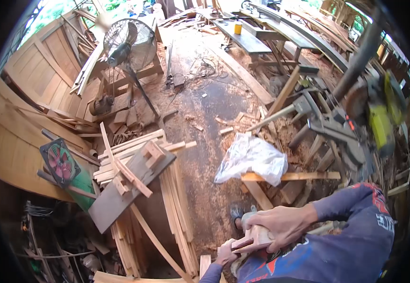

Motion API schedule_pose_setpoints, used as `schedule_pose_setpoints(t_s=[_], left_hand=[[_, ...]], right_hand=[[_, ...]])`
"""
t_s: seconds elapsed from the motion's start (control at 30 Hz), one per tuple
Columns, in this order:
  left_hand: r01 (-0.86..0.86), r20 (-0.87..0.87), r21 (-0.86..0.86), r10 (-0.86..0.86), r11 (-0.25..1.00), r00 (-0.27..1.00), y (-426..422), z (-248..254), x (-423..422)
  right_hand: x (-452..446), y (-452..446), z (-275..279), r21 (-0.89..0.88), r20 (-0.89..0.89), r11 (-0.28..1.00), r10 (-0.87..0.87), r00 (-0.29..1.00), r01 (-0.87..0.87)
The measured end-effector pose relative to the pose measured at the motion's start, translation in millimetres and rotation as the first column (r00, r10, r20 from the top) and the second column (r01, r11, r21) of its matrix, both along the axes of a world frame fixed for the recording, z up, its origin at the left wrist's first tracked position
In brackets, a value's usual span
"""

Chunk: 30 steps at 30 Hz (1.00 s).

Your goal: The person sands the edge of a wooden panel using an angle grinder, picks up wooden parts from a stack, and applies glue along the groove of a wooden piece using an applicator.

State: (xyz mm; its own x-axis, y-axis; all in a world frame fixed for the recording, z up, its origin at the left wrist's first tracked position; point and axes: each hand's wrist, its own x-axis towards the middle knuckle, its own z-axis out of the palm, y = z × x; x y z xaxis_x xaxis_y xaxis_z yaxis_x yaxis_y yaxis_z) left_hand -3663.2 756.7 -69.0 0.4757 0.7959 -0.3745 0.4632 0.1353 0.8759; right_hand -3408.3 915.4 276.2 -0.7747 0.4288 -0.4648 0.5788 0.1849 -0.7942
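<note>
Close to my body, at the bottom of the head view, I hold a short, blocky wooden piece (257, 236) with a slot or step at its left end. My right hand (282, 225) is wrapped over its top and right side, fingers closed. My left hand (226, 253) is closed around its narrower left end. A rounded grey thing (248, 219) shows just beyond the right-hand fingers; I cannot make out what it is. Below the hands, my shirt front lies close behind the piece.
A white plastic bag (252, 158) lies on a wooden beam (304, 176) ahead. To the left, a board (134, 186) rests across stacked wood strips (176, 207). A standing fan (128, 45) is farther back. A green power tool (381, 122) is at right. Shavings cover the floor (207, 111).
</note>
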Motion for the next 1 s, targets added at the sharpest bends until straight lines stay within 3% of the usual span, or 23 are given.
schedule_pose_setpoints(t_s=[0.07, 0.13, 0.17, 0.2, 0.27, 0.33, 0.37, 0.4, 0.47, 0.53, 0.57, 0.63, 0.67, 0.77, 0.87, 0.97, 1.0], left_hand=[[0.015, 0.035, 0.046, -0.017, 0.999, 0.999, 60.3, 25.6, 25.9], [0.055, 0.058, 0.132, -0.063, 0.99, 0.996, 121.0, 58.9, 41.3], [0.131, 0.007, 0.09, -0.132, 0.987, 0.991, 157.4, 84.6, 46.8], [0.119, 0.117, 0.136, -0.135, 0.984, 0.984, 175.6, 55.6, 54.7], [0.114, 0.109, 0.222, -0.141, 0.968, 0.984, 227.7, 70.4, 67.3], [0.117, 0.141, 0.229, -0.152, 0.966, 0.978, 280.8, 80.9, 71.9], [0.073, 0.199, 0.293, -0.135, 0.953, 0.971, 305.8, 80.4, 73.7], [0.016, 0.247, 0.357, -0.111, 0.934, 0.963, 330.1, 72.4, 75.8], [0.013, 0.183, 0.297, -0.07, 0.955, 0.981, 383.0, 58.8, 78.5], [0.055, 0.093, 0.29, -0.085, 0.956, 0.992, 441.3, -8.0, 97.1], [-0.019, 0.097, 0.29, -0.01, 0.957, 0.995, 457.1, -12.7, 94.4], [-0.1, 0.09, 0.498, 0.063, 0.862, 0.994, 501.2, -10.7, 74.4], [-0.169, 0.137, 0.548, 0.111, 0.819, 0.984, 524.4, -38.7, 75.8], [-0.34, 0.213, 0.471, 0.27, 0.814, 0.939, 528.9, -19.8, 27.6], [-0.492, 0.138, 0.515, 0.499, 0.702, 0.856, 555.1, -67.6, 26.0], [-0.674, 0.167, 0.436, 0.683, 0.596, 0.711, 530.4, -79.9, 11.6], [-0.706, 0.168, 0.495, 0.741, 0.507, 0.65, 517.4, -87.4, 12.0]], right_hand=[[23.1, 49.4, 32.1, 0.083, -0.024, 0.995, -0.061, 0.998, 0.062], [40.0, 85.2, 63.7, 0.105, 0.064, 0.987, -0.126, 0.99, 0.119], [46.6, 99.6, 74.3, 0.123, 0.072, 0.985, -0.13, 0.989, 0.12], [53.0, 113.6, 83.7, 0.144, 0.08, 0.983, -0.127, 0.989, 0.115], [61.6, 133.7, 96.7, 0.185, 0.081, 0.971, -0.171, 0.982, 0.154], [65.3, 159.3, 85.4, 0.285, -0.051, 0.95, -0.117, 0.992, 0.127], [46.8, 158.5, 102.6, 0.393, -0.142, 0.874, -0.249, 0.958, 0.285], [43.4, 164.6, 99.9, 0.396, -0.124, 0.909, -0.083, 0.989, 0.126], [19.8, 215.5, 90.0, 0.354, -0.049, 0.93, 0.118, 0.992, -0.093], [-10.0, 264.6, 76.5, 0.325, -0.001, 0.907, 0.284, 0.959, -0.268], [-29.7, 287.9, 68.8, 0.309, 0.027, 0.891, 0.341, 0.94, -0.332], [-61.1, 330.3, 53.7, 0.302, 0.039, 0.853, 0.436, 0.899, -0.427], [-76.4, 350.4, 48.8, 0.297, 0.057, 0.824, 0.49, 0.87, -0.483], [-132.0, 400.2, 34.7, 0.264, 0.063, 0.713, 0.659, 0.749, -0.649], [-177.0, 436.7, 24.4, 0.255, 0.046, 0.599, 0.776, 0.629, -0.759], [-212.2, 459.2, 12.2, 0.244, 0.03, 0.486, 0.861, 0.507, -0.839], [-220.7, 467.3, 7.6, 0.253, 0.019, 0.445, 0.886, 0.464, -0.859]])
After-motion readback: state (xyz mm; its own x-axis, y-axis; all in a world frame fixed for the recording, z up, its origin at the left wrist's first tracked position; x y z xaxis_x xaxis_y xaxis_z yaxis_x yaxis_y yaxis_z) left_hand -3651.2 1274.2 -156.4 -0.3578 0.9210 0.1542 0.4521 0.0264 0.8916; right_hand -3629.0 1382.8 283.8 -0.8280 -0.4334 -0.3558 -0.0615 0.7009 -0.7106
